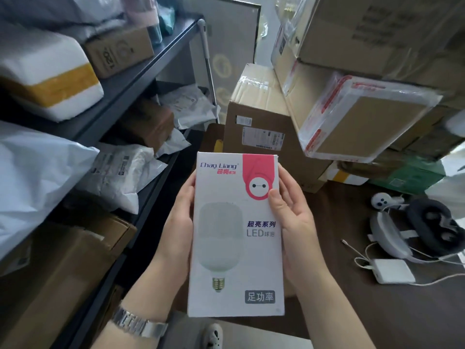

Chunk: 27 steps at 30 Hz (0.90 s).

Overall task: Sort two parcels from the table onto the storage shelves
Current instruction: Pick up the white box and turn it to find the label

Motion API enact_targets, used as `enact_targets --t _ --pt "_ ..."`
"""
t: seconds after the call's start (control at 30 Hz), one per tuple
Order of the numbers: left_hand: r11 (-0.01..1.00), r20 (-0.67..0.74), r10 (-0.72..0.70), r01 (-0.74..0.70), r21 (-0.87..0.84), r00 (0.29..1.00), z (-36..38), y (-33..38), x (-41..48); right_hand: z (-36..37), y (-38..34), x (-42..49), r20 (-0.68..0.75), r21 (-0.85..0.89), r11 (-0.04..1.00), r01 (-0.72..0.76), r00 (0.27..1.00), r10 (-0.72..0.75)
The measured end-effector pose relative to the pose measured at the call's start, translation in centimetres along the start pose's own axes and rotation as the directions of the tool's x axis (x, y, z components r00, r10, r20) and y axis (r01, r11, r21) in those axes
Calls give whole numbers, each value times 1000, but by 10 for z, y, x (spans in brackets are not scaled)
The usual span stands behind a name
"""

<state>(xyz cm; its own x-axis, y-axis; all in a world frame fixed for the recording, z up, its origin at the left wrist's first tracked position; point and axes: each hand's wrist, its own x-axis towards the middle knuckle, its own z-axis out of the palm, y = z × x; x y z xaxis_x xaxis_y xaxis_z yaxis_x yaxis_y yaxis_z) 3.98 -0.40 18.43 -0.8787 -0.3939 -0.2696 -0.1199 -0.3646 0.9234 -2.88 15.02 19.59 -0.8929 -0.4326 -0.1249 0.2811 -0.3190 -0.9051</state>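
Observation:
A white LED bulb box [236,248] with a pink corner and a printed bulb is held upright in front of me, above the edge of the brown table [352,311]. My left hand [178,222] grips its left side, a metal watch on the wrist. My right hand [292,212] grips its right side, thumb resting on the front face. The grey storage shelves [141,76] stand to my left, packed with white mailer bags and cardboard boxes.
Stacked cardboard cartons [261,117] and a tape-wrapped flat parcel [364,122] crowd the back of the table. A headset [427,222], a white charger [392,270] and cables lie at the right. My shoe [214,336] shows on the floor below.

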Motion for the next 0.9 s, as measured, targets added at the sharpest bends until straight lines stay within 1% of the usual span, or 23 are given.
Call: enact_targets --t 0.07,0.17,0.23,0.33,0.37,0.4,0.43,0.47,0.5,0.53,0.57,0.6,0.63,0.67,0.7,0.73,0.77,0.8,0.83,0.9 --pt "989 -81 96 -85 121 992 -4 2 0 0 -1 -1 -20 22 999 -33 999 33" --pt "972 -74 146 -129 198 987 -15 8 -1 -7 -1 -2 -73 107 990 -95 992 103" --pt "945 -65 195 -170 279 979 -23 13 -1 -11 2 -3 -78 182 972 -152 983 168" --pt "880 -135 284 -202 430 949 -32 15 1 -11 10 -4 -66 267 936 -229 965 255" --pt "876 -178 259 -153 457 949 -35 16 -1 -11 12 -4 -57 305 920 -247 959 276" --pt "885 -219 196 -76 460 956 -35 19 -2 -11 14 -4 -46 348 902 -258 956 291" --pt "906 -233 89 19 422 968 -36 23 -2 -12 17 -4 -31 377 887 -266 954 299" --pt "932 -197 -36 104 346 980 -35 28 -1 -11 19 -4 -7 394 878 -273 954 300" --pt "949 -149 -169 202 243 974 -32 34 1 -10 22 -3 8 376 884 -277 955 296" --pt "961 -66 -234 241 137 970 -32 35 -1 -7 25 -3 -6 309 913 -265 960 281" --pt "976 22 -208 206 68 978 -39 30 -5 -4 27 -3 -51 188 955 -228 969 241" --pt "985 64 -173 171 29 983 -42 26 -6 0 28 -3 -84 36 984 -175 981 177" --pt "985 86 -171 171 9 981 -44 25 -4 2 31 -1 -108 -129 985 -116 989 103" --pt "982 60 -189 187 36 980 -45 23 1 3 32 -1 -118 -286 957 -50 993 16" --pt "974 34 -221 220 51 975 -46 22 4 4 33 0 -115 -422 906 14 991 -68" --pt "963 -7 -264 264 54 965 -44 20 9 3 31 0 -101 -528 848 50 987 -122" --pt "956 2 -286 285 68 958 -44 17 9 3 30 -1 -78 -589 806 60 988 -131" --pt "956 36 -280 276 96 959 -44 16 5 3 28 0 -52 -606 794 49 994 -100" --pt "959 60 -260 251 130 964 -42 15 3 2 25 0 -13 -582 813 23 999 -37" --pt "970 37 -182 174 168 983 -32 13 5 0 22 3 56 -499 865 -55 994 96"
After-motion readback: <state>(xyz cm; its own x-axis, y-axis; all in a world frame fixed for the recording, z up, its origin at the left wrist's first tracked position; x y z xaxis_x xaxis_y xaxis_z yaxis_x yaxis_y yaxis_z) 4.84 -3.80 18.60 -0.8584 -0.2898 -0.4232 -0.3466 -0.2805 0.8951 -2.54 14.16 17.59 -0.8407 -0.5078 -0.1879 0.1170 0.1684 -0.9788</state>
